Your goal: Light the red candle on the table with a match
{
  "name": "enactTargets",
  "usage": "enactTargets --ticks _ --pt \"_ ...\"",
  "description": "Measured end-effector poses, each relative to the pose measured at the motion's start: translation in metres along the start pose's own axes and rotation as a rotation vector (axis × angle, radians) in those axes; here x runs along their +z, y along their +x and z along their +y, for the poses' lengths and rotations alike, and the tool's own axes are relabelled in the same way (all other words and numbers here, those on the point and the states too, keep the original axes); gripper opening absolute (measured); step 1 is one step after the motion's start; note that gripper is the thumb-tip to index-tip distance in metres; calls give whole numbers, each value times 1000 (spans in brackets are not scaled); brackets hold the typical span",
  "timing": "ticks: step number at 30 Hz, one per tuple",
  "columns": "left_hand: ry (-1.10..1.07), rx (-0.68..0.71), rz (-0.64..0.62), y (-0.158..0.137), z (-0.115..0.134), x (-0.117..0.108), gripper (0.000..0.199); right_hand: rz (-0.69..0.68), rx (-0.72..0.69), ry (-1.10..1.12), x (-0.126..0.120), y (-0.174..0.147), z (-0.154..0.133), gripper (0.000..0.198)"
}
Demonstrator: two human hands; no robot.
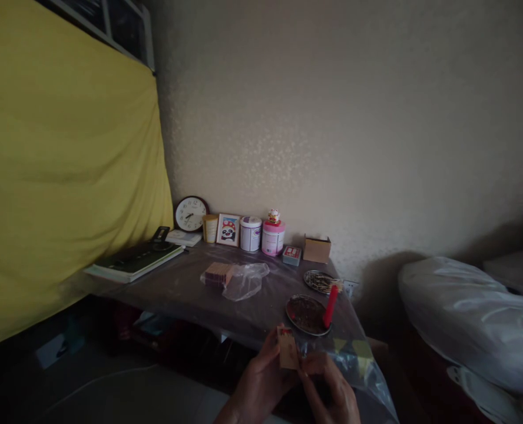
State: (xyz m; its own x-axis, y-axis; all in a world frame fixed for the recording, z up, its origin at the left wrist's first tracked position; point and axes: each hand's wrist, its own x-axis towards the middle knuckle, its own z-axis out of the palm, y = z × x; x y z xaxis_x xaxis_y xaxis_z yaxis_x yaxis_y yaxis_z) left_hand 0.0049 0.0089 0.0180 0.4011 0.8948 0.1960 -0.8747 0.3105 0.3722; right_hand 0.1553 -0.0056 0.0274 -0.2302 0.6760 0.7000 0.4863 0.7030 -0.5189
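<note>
My left hand (261,380) and my right hand (330,391) meet at the bottom of the view, both pinching a small tan box (287,348) with a red mark on its top, held upright in front of the table's near edge. Just beyond the box lies a round metal dish (303,316) with a dark inside, and a red stick-like object (330,305) leans on its right rim. A second shiny dish (320,281) holding several thin metal pieces lies behind it.
On the plastic-covered table (182,288) are a stack of tan boxes (218,274) beside a clear bag (246,280), books (133,261), a clock (190,213), tins, a panda picture (228,229) and a cardboard box (317,248). Yellow cloth (62,171) hangs left; a white bag (469,318) lies right.
</note>
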Motion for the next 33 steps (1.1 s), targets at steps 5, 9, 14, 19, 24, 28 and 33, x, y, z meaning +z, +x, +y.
enactTargets --ticks 5,9,14,19,24,28,33 --pt "-3 -11 8 -2 0 4 28 -30 3 -10 -2 1 0 10" --pt "-3 -8 4 -2 0 5 28 -26 25 -24 -3 2 0 12" --pt "2 -6 1 -1 0 6 28 -32 37 7 -3 1 -1 13" --pt "18 -12 -1 -2 0 9 28 -30 9 2 -4 0 0 11" --pt "5 -10 -6 0 -3 6 25 -8 13 -28 -4 0 1 12" --pt "20 -17 19 1 -4 2 22 1 -3 -43 -2 2 2 13" --pt "100 7 52 1 -5 3 22 11 -8 -53 -3 3 0 17"
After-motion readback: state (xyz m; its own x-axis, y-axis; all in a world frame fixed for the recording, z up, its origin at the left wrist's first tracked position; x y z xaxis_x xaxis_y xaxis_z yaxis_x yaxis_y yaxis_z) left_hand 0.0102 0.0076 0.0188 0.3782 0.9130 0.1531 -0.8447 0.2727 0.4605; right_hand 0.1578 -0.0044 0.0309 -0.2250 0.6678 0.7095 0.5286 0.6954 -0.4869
